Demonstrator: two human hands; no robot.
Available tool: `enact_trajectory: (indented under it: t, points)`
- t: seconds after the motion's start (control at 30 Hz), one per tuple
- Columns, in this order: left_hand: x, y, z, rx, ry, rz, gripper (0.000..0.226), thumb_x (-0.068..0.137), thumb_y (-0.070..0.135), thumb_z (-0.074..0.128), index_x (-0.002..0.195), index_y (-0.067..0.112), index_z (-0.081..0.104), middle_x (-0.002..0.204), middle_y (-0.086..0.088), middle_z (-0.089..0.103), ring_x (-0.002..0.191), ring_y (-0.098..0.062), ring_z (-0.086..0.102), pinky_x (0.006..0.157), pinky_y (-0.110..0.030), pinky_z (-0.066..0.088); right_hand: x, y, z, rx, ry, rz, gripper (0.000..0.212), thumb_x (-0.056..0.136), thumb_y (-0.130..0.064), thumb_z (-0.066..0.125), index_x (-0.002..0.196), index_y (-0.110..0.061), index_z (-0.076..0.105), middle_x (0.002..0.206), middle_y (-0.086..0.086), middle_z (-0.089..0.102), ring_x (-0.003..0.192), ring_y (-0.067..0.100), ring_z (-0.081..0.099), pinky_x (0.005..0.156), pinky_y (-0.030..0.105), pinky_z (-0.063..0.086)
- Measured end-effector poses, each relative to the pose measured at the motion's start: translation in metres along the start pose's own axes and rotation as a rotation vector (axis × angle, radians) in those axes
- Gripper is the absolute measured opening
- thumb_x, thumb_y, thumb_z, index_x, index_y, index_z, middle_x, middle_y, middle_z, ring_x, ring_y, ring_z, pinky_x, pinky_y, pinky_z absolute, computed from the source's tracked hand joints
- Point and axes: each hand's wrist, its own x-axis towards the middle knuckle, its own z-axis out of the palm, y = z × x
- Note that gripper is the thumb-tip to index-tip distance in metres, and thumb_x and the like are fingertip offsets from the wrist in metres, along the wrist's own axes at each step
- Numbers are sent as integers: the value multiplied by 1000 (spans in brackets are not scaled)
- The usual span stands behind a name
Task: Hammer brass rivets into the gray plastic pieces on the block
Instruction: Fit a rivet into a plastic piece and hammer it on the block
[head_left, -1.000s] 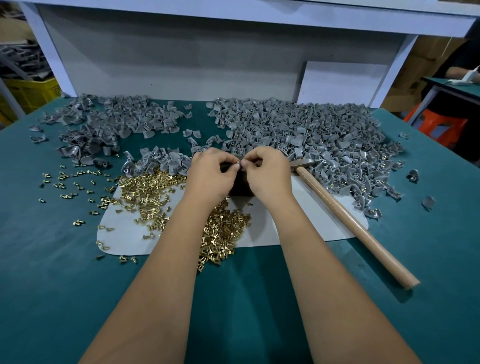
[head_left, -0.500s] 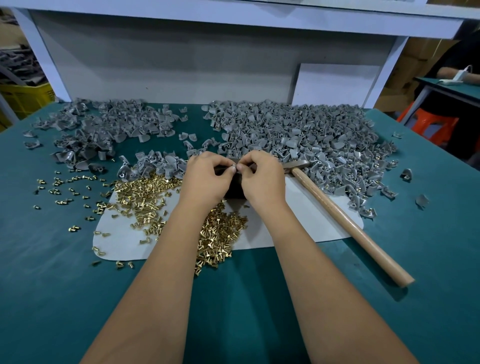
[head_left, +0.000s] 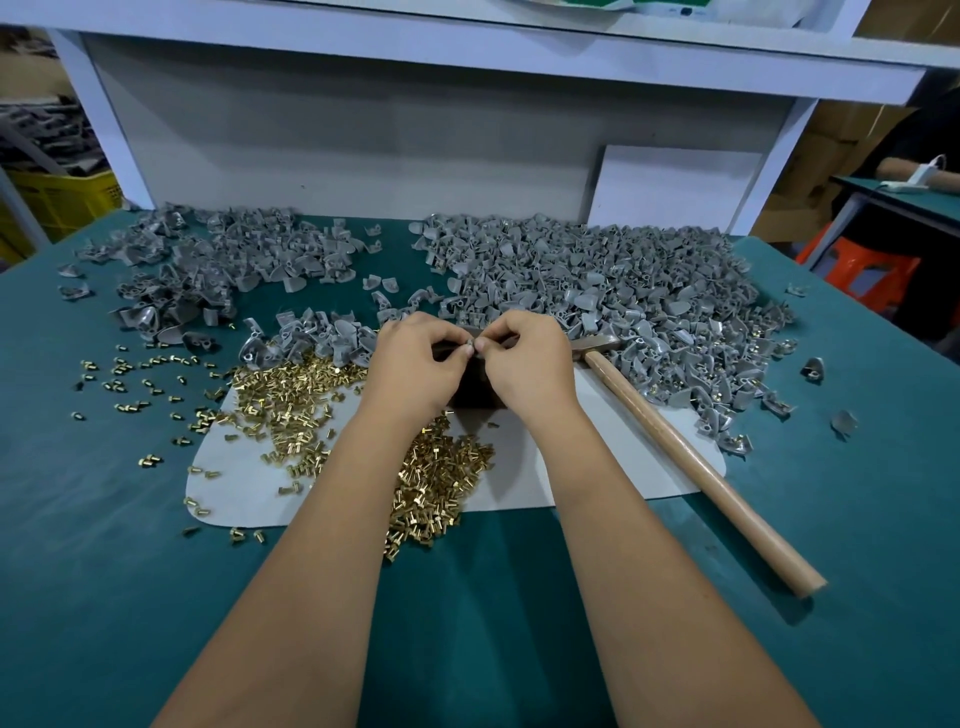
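Observation:
My left hand (head_left: 415, 369) and my right hand (head_left: 530, 364) meet fingertip to fingertip over a dark block (head_left: 475, 389), which they mostly hide. Between the fingertips they pinch a small gray plastic piece (head_left: 471, 345); whether a rivet is in it I cannot tell. Brass rivets (head_left: 296, 400) lie heaped on a white mat (head_left: 519, 467) under my left wrist, with more spread near the mat's front. A wooden-handled hammer (head_left: 691, 457) lies on the table to the right of my right hand, head toward the block.
A big pile of gray plastic pieces (head_left: 597, 291) fills the back right; a smaller pile (head_left: 218, 265) sits back left. Loose rivets (head_left: 130, 374) scatter over the green table at left. A white shelf frame (head_left: 363, 130) stands behind. Another person sits at far right.
Both hands stay together over the block with only small finger movement. The view has tilted slightly, and the hammer has not moved.

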Motion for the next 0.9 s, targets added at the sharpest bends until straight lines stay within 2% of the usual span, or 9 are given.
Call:
enact_trajectory:
  t: [0.2,0.43,0.6,0.73,0.8,0.9]
  points:
    - [-1,1,0,17,4,-4,13,90,19,66,98,18,75,107,-2,65,110,-28,48,100,-42,39,3,-6,-4,5,-49,13,24,83,-12,67,64,-24,62,72,-1,66,78,23,63,77,40,55]
    - [0,0,1,19,10,4,13,90,20,67,99,17,75,106,-2,64,109,-27,49,99,-41,38,0,-2,-1,-7,-2,10,29,85,-16,67,61,-29,57,74,-6,65,78,19,62,75,37,54]
    - [0,-1,1,11,10,-3,13,91,22,66,99,19,75,108,-1,64,110,-26,47,98,-40,38,-1,2,0,1,-5,-44,17,88,-15,65,74,-25,62,82,-5,66,83,17,60,76,36,52]
    - [-2,-1,1,11,3,-3,14,91,23,64,100,19,74,109,0,64,111,-26,47,97,-39,39,-7,3,-9,30,-66,-112,11,90,-14,61,93,-22,69,90,-8,65,87,11,58,79,27,47]
    - [-2,-1,0,0,-4,-10,12,92,24,64,98,22,74,107,3,62,112,-25,46,97,-38,38,-12,9,-23,28,12,-95,18,92,-16,57,104,-22,69,95,-9,66,89,10,58,79,28,48]
    - [-3,-2,0,-18,-8,-20,10,93,26,64,97,25,73,105,8,59,112,-22,45,98,-36,38,-18,27,-52,-335,239,16,23,92,-18,50,104,-20,70,96,2,68,90,25,61,77,38,54]
